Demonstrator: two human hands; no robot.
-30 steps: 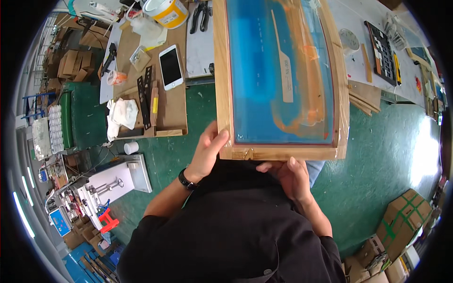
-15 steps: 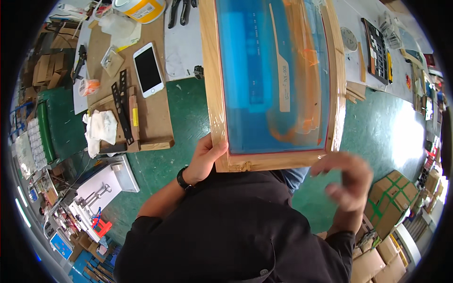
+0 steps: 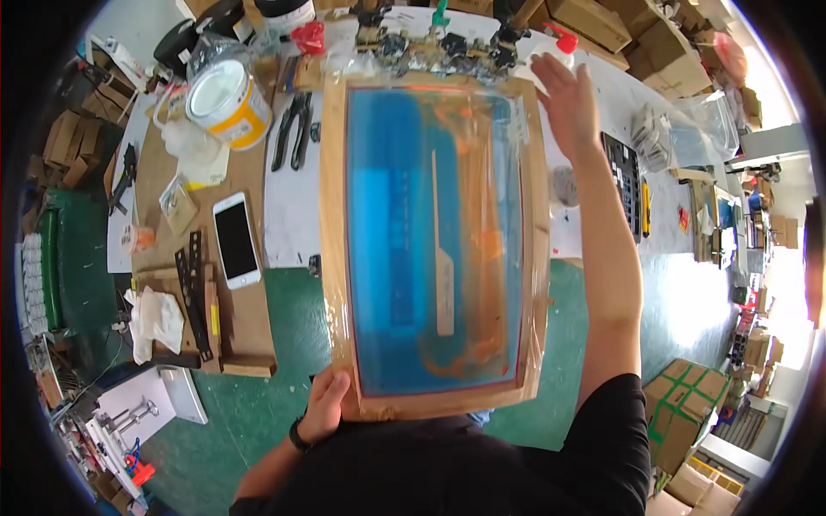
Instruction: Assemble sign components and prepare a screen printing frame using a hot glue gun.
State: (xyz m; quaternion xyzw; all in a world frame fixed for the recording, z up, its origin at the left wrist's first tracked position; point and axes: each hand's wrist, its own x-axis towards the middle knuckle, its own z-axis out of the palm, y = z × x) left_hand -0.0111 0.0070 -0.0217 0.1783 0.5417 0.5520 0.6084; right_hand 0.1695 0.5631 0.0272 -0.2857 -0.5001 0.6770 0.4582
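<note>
A screen-printing frame (image 3: 532, 249) with a wooden rim and blue mesh (image 3: 379, 361) lies before me, its near end close to my body. Orange-brown smears run down the mesh's right side, beside a pale narrow shape. At the near left corner my left hand (image 3: 325, 404) grips the wood, thumb on top; its other fingers are hidden underneath. My right hand (image 3: 570, 107) is stretched out at the far right corner, fingers extended and holding nothing. Whether it touches the rim I cannot tell. Dark metal clamps (image 3: 413, 50) stand just beyond the far end.
Left on the brown board (image 3: 249, 327) are a white phone (image 3: 236, 241), a white-and-yellow bucket (image 3: 228, 103), a crumpled white cloth (image 3: 157, 325) and black slotted strips (image 3: 194, 297). Black-handled pliers (image 3: 292, 131) lie nearby. A black tray (image 3: 621, 181) sits at right; a taped carton (image 3: 684, 404) stands on the floor.
My right hand has swung from the near right corner to the far right one. My view has tilted up, bringing the far clamps into sight. The left hand keeps its grip.
</note>
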